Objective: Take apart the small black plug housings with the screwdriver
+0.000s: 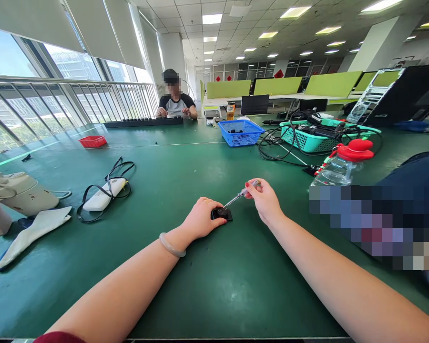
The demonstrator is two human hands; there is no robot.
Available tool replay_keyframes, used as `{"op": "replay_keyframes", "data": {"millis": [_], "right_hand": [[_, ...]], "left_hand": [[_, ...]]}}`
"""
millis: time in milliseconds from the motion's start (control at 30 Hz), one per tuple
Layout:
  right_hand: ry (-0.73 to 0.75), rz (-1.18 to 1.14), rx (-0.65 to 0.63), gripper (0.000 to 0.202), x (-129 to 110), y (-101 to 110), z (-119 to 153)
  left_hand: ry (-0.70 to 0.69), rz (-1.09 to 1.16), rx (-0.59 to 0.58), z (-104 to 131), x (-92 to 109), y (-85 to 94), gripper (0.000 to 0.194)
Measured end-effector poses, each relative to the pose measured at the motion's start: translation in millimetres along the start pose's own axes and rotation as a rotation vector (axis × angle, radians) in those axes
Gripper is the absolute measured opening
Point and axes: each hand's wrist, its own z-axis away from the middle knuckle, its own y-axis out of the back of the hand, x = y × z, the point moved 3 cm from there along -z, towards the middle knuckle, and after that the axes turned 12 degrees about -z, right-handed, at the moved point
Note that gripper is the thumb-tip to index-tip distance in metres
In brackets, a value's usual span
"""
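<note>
A small black part [222, 214] lies on the green table [232, 281] in front of me. My left hand [204, 217] grips it from the left, thumb along the near side and fingers along the far side. In my right hand [260, 194] is a thin screwdriver [240, 194] with a clear handle, pinched between thumb and fingers. It slants down to the left, and its tip meets the top of the black part or hovers just over it; which one is too small to tell.
A blue basket [241, 133] with dark pieces and a teal basket [316, 136] of cables stand beyond my hands. At right is a red-lidded bottle [343, 164]; at left, a white strapped device [105, 194]. A person [177, 102] sits across the table.
</note>
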Motion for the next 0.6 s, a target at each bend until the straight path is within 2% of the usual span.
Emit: {"op": "replay_keyframes", "data": {"millis": [167,267,400,600], "right_hand": [[0.013,-0.061,-0.045,0.04,1,-2,2],[-0.034,-0.111,-0.068,0.034,4,-3,4],[-0.156,-0.165,0.0,0.026,12,-1,3],[-0.233,-0.25,0.081,0.019,15,3,1]], "left_hand": [[0.001,0.009,-0.003,0,-1,-1.0,0.033],[0.003,0.005,-0.006,0,-1,-0.9,0.034],[0.0,-0.015,-0.015,0,1,-0.3,0.033],[-0.032,-0.032,0.016,1,1,0.1,0.033]]}}
